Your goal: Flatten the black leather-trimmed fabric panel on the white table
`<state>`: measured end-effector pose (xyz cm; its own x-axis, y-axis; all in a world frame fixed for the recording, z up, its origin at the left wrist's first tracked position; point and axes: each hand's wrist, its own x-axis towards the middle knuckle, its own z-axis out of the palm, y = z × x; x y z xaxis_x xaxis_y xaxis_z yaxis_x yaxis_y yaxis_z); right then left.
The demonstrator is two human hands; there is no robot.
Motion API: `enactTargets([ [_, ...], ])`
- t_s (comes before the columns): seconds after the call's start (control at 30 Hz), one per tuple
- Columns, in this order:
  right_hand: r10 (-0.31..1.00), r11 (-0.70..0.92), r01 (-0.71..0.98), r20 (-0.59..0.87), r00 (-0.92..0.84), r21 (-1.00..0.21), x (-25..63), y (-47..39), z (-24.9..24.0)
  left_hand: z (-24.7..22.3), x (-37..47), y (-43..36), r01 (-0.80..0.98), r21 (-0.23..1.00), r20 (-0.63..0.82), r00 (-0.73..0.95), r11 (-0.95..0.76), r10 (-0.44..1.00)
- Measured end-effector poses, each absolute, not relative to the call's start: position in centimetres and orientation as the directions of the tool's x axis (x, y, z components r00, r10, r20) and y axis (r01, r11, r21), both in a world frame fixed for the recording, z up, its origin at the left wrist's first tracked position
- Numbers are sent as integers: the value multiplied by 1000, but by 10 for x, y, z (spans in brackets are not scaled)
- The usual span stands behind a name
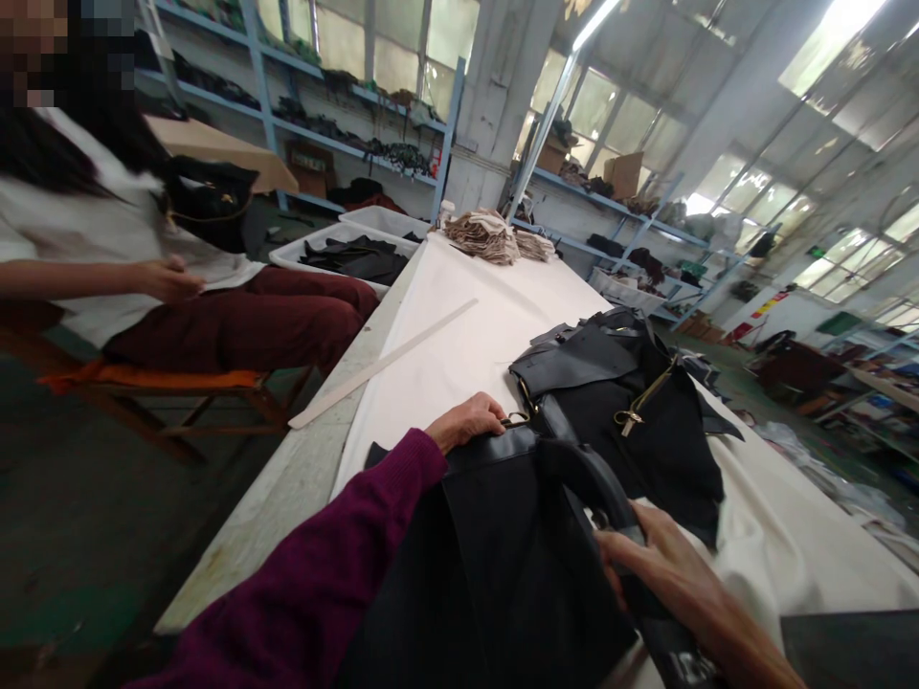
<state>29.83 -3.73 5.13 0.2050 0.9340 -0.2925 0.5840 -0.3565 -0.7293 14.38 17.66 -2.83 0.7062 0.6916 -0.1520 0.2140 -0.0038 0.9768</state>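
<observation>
Left hand [470, 421], in a dark purple knit sleeve [337, 565], reaches forward across the body. Fingers curl over the top edge of a black fabric-and-leather bag [503, 565], clenched on that edge just beside a brass ring [515, 418]. Right hand [653, 560] enters from lower right, forearm bare, fingers wrapped around the bag's black leather strap [610, 498], thumb lying along it. Both hands grip the same bag, which lies at the near end of the surface, close to the person's body.

Just beyond it sits a second black leather bag [617, 402] with a flap and brass clasp hardware [636, 411], touching the held one.

The surface [474, 335] is a long worktable covered with cream cloth, running away from the camera. A long pale wooden ruler [384, 364] lies along its bare left edge. At the far end, stacks of beige cut fabric pieces [492, 237].

To the left, a seated person in a white top [93, 211] and dark red trousers on a wooden bench with an orange cushion [150, 381], one hand [168, 280] in the lap. Behind them, white plastic trays [345, 256] holding black pieces. Blue metal shelving [302, 96] lines the back wall under large windows; more shelving to the right.
</observation>
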Motion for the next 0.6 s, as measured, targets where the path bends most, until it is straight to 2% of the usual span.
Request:
enactTargets([
  [0.1, 934, -358, 544, -300, 196, -759, 298, -21, 45, -30, 145, 178, 224, 974, -146, 720, -27, 679],
  [0.23, 913, -391, 493, -259, 316, -777, 318, -14, 51, -41, 146, 184, 269, 958, -133, 715, -96, 686],
  [0.4, 859, -462, 450, -260, 440, -764, 339, -53, 73, -51, 146, 192, 380, 890, -71, 663, -253, 745],
  [0.53, 839, -521, 526, -290, 460, -673, 339, -97, 83, -33, 141, 181, 476, 792, 56, 566, -382, 823],
  [0.6, 843, -521, 560, -288, 454, -644, 340, -120, 81, -18, 129, 164, 492, 728, 211, 501, -477, 839],
])
